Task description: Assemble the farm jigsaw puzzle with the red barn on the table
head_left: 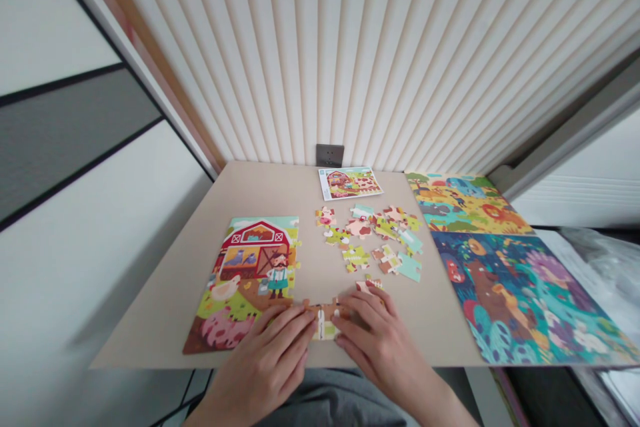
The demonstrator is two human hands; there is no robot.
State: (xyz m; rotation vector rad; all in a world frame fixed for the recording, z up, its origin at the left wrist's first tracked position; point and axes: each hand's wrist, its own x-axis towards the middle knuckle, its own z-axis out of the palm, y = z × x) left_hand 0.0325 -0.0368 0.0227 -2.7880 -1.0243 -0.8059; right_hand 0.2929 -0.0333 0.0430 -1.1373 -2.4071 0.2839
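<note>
At the near right corner of the barn puzzle (243, 280), your left hand (273, 355), fingers together, and right hand (381, 333), fingers slightly spread, touch puzzle pieces (325, 323); I cannot tell whether they pinch. Right of it, loose pieces (360, 228) cover the beige table (165, 300); beyond it stands a pleated wall (330, 47).

At left, the partly joined puzzle (250, 287) shows a red barn trimmed in white, pale blue sky, green and brown ground, a white hen and a pink pig. In the middle, the loose pieces (410, 267) mix lime green, pale aqua and pink with brown-red blotches. Beyond them, the picture card (353, 183) has a white border around red, green and pink. At right, the far animal puzzle (470, 203) is yellow, orange and green, the near animal puzzle (530, 293) navy, teal and purple. The tabletop (160, 293) is plain beige, the far wall (345, 47) ribbed cream
</note>
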